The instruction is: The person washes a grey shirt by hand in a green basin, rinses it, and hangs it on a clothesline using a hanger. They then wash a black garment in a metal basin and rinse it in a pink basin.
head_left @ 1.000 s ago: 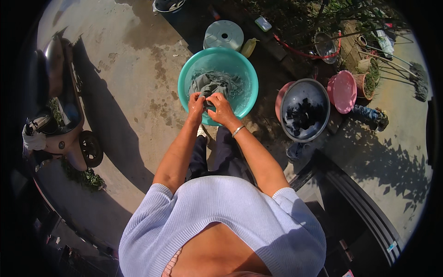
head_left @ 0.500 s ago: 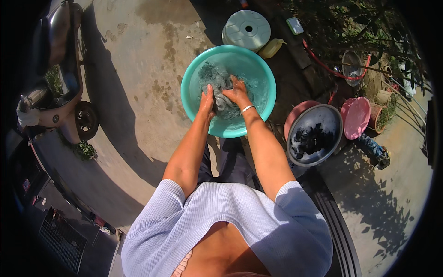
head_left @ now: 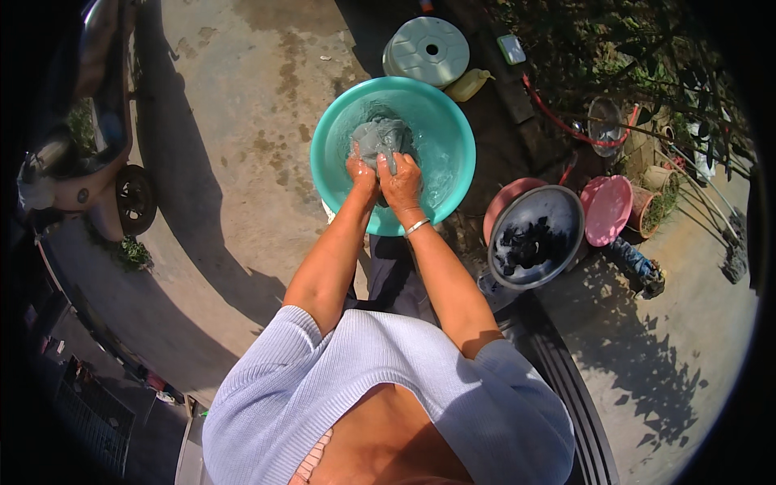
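A wet grey cloth (head_left: 383,137) is bunched up in a round turquoise basin (head_left: 321,121) that holds water. My left hand (head_left: 363,171) is closed on the cloth's near left side, partly in the water. Close beside it, my right hand (head_left: 399,179), with a silver bangle at the wrist, grips the near right side, its fingers bent into the folds. The two hands almost touch. Some of the cloth's underside is hidden by the hands and water.
Beyond the basin are an upturned pale green tub (head_left: 427,50) and a yellow jug (head_left: 470,84). On the right, a dark basin (head_left: 558,214) holds black cloth, near a pink basin (head_left: 608,212) and a red hose (head_left: 550,113). A scooter (head_left: 105,198) stands at the left.
My hands have come closer together and pulled the grey cloth into a tighter bunch. Earlier they were spread apart around it. The view has shifted slightly.
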A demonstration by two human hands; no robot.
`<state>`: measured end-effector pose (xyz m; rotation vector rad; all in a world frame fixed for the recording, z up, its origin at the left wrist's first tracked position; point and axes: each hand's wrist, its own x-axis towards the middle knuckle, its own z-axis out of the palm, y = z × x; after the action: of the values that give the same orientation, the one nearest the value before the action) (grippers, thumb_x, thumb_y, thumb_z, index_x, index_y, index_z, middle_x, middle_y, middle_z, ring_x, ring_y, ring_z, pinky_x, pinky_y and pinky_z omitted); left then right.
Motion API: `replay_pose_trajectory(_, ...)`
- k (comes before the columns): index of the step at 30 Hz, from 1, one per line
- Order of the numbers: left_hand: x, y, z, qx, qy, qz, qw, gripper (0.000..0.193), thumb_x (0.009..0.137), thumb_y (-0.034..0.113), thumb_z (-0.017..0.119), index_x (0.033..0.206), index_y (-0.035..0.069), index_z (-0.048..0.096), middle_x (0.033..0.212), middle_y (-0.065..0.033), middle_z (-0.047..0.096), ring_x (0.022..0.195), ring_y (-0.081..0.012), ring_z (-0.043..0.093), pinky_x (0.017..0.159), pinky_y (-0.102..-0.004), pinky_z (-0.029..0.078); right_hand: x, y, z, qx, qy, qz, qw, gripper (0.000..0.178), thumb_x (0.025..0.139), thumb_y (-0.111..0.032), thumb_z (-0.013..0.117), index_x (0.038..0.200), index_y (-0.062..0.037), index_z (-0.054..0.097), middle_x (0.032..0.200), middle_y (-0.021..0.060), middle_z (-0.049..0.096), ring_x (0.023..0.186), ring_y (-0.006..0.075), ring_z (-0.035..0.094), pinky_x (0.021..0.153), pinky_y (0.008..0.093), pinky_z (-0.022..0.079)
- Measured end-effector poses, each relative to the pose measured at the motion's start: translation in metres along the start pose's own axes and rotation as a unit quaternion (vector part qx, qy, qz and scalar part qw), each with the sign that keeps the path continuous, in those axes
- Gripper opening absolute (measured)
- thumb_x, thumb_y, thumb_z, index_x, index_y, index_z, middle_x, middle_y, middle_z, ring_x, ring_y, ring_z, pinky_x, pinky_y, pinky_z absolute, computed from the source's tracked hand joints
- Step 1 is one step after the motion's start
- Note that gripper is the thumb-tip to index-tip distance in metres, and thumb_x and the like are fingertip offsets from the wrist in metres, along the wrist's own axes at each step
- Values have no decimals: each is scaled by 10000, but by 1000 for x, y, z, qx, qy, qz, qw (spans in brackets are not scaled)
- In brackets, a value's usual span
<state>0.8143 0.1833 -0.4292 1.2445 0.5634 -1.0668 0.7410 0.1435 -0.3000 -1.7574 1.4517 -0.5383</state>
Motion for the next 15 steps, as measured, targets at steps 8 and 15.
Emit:
replay_pose_trajectory(8, -70, 83, 24, 290, -84, 24, 953, 546, 970, 460, 400, 974, -48, 598, 932, -71, 578, 881, -145, 483, 779, -332, 418, 18, 70, -29, 216, -11, 223, 951, 401, 933, -358, 497, 912, 30, 597, 741, 112, 569, 691, 209, 478, 687, 370, 407)
replay_pose_trajectory(15, -60, 115, -4, 415, -134, 145, 888, 450, 977, 386, 443, 1043, -23, 619, 909, -32, 610, 865, -139, 519, 789, -311, 425, 12, 57, -109, 377, -25, 316, 870, 363, 922, -270, 518, 1194, -31, 546, 1057, 78, 612, 883, 160, 601, 598, 331, 572)
